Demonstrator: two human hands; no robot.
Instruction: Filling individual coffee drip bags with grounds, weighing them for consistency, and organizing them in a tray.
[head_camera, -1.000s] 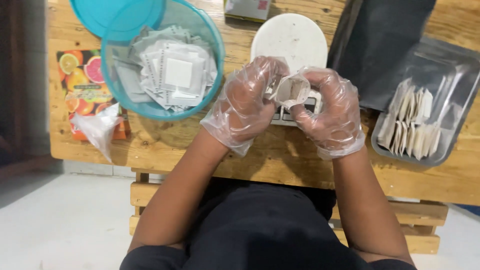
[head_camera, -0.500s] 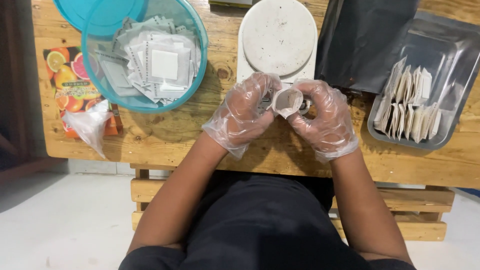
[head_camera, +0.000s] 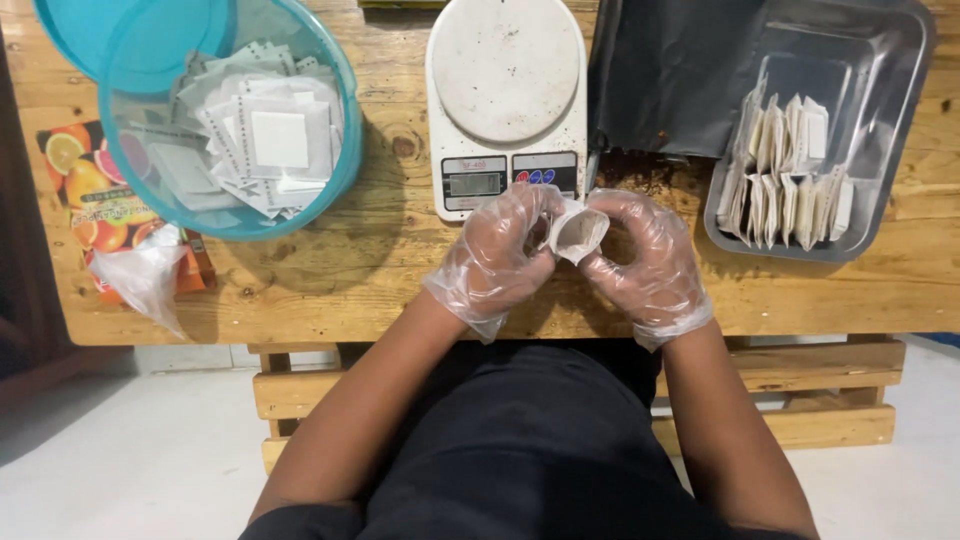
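Both hands wear clear plastic gloves and meet over the wooden table (head_camera: 330, 290), just in front of a white kitchen scale (head_camera: 505, 100). My left hand (head_camera: 495, 255) and my right hand (head_camera: 645, 255) pinch a small white paper sachet (head_camera: 577, 230) between them, its mouth held apart so the inside shows. A turquoise plastic tub (head_camera: 335, 150) with several flat white sachets stands at the far left. At the right, a grey metal tray (head_camera: 880, 215) holds several sachets standing upright in a row.
A black bag (head_camera: 670, 80) lies between the scale and the tray, with dark crumbs on the wood below it. A fruit-printed packet (head_camera: 85, 190) and a crumpled clear plastic bag (head_camera: 145, 280) sit at the table's left front edge. A wooden pallet base shows beneath.
The view has shifted so the table sits lower and further right in frame. Both hands stay together on the sachet, whose mouth now looks wider.
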